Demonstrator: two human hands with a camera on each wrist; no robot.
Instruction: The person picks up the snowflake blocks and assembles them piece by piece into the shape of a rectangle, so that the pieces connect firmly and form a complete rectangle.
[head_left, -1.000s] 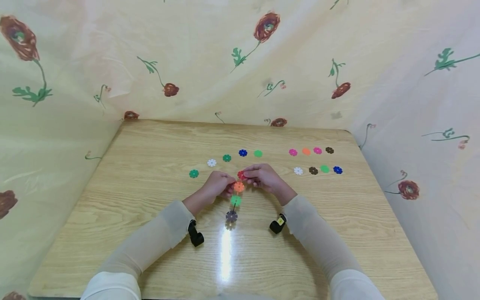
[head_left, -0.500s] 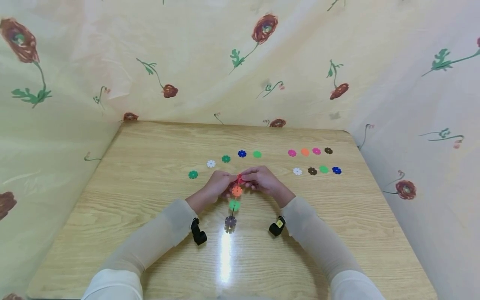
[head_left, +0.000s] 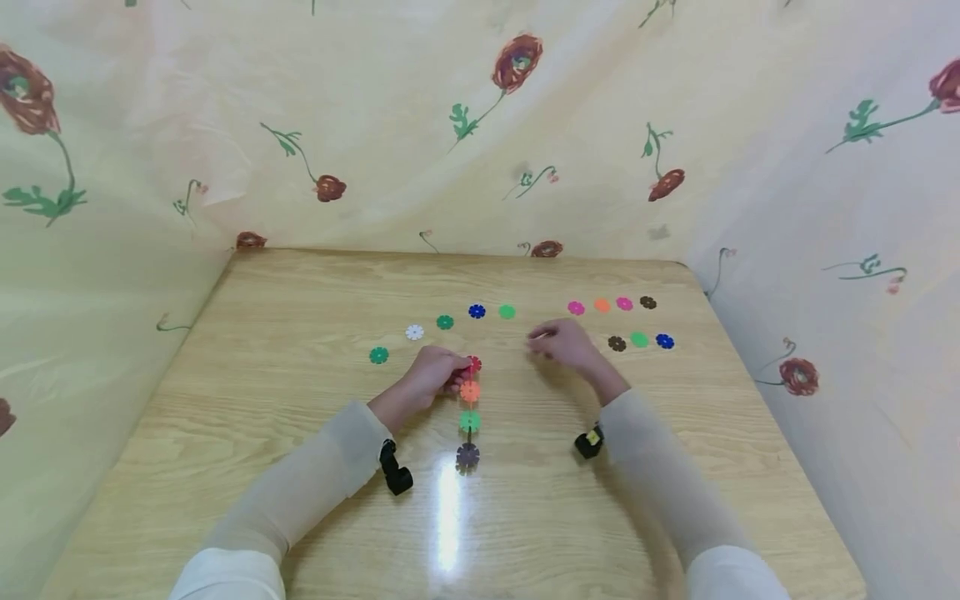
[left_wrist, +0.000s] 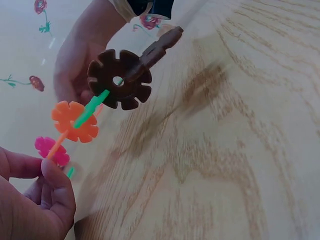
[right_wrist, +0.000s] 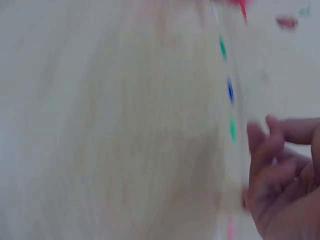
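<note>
My left hand (head_left: 429, 379) pinches the far end of a chain of notched flower discs, near the red disc (head_left: 475, 364). Below it hang an orange disc (head_left: 469, 392), a light green disc (head_left: 470, 422) and a dark disc (head_left: 467, 455). In the left wrist view, the thumb and finger of my left hand (left_wrist: 37, 195) grip beside a pink disc (left_wrist: 45, 146), with the brown disc (left_wrist: 107, 82) nearer the camera. Off to the chain's right is my right hand (head_left: 566, 343), apart from it, fingers loosely bent; the right wrist view shows no disc in that hand (right_wrist: 285, 180).
Beyond the hands, loose discs lie in a curved row: green (head_left: 378, 355), white (head_left: 415, 332), green (head_left: 445, 322), blue (head_left: 477, 311), light green (head_left: 507, 312). Several others lie at the right, including pink (head_left: 576, 308) and blue (head_left: 664, 342). Flowered cloth (head_left: 375, 125) surrounds the table (head_left: 300, 292).
My right hand has let go of the chain and moved right, now covering the spot where a white disc lay. My left hand keeps its grip. The view has shifted slightly.
</note>
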